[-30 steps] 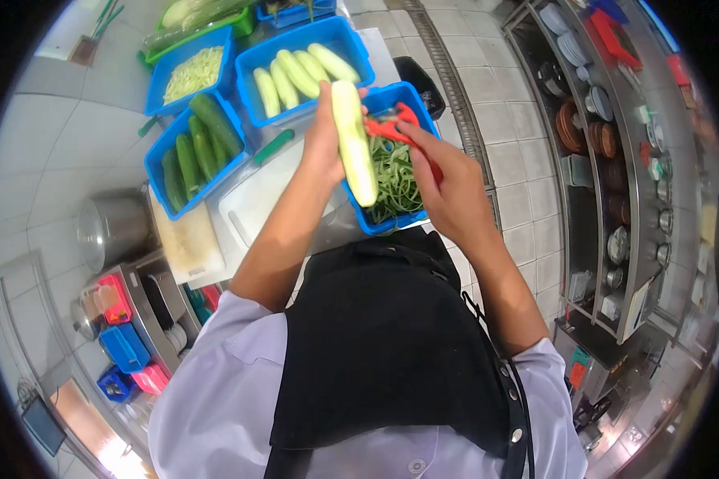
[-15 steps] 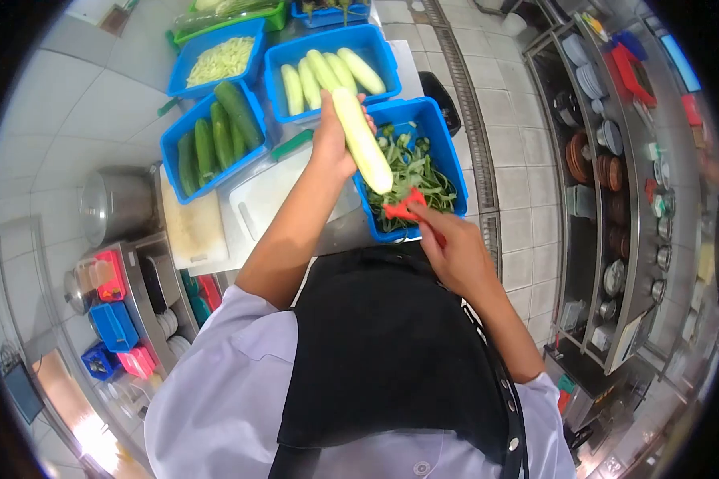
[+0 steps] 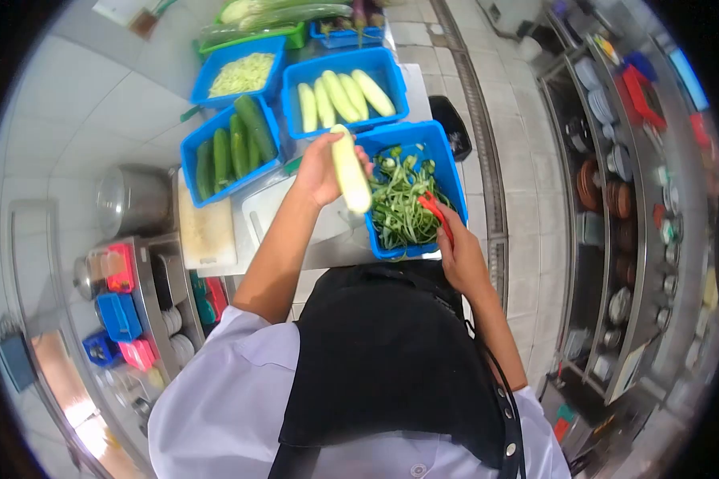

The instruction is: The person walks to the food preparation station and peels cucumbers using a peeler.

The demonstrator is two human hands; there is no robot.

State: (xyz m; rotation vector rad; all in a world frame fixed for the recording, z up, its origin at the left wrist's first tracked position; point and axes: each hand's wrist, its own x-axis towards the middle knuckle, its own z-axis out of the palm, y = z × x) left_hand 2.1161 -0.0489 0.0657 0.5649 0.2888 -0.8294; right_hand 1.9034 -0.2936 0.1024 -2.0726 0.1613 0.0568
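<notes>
I have the left hand (image 3: pixel 324 174) half closed round a peeled cucumber (image 3: pixel 351 177), fingers wrapped about its upper part, at the left rim of the peel box (image 3: pixel 446 164). Pale, smooth, long, its blunt end tipped towards me. And the right hand (image 3: pixel 463 259), I see, is closed round a slim red peeler (image 3: pixel 438 215) by the peel box's near right corner; its blade is too blurred for me to read. Inside the peel box, peels (image 3: pixel 403 203): limp green ribbons, a loose tangle against glossy blue plastic. Just left of it, a flat white board (image 3: pixel 280 211); farther left, a brown-stained board (image 3: pixel 205 227). Behind it, slightly left, smooth pale cucumbers (image 3: pixel 341 96) line a blue tub (image 3: pixel 391 72). Left of the peel box, dark green cucumbers (image 3: pixel 240 142); beyond those, fine stringy shreds (image 3: pixel 244 76). Well left, a dull, round metal pot (image 3: pixel 128 199).
</notes>
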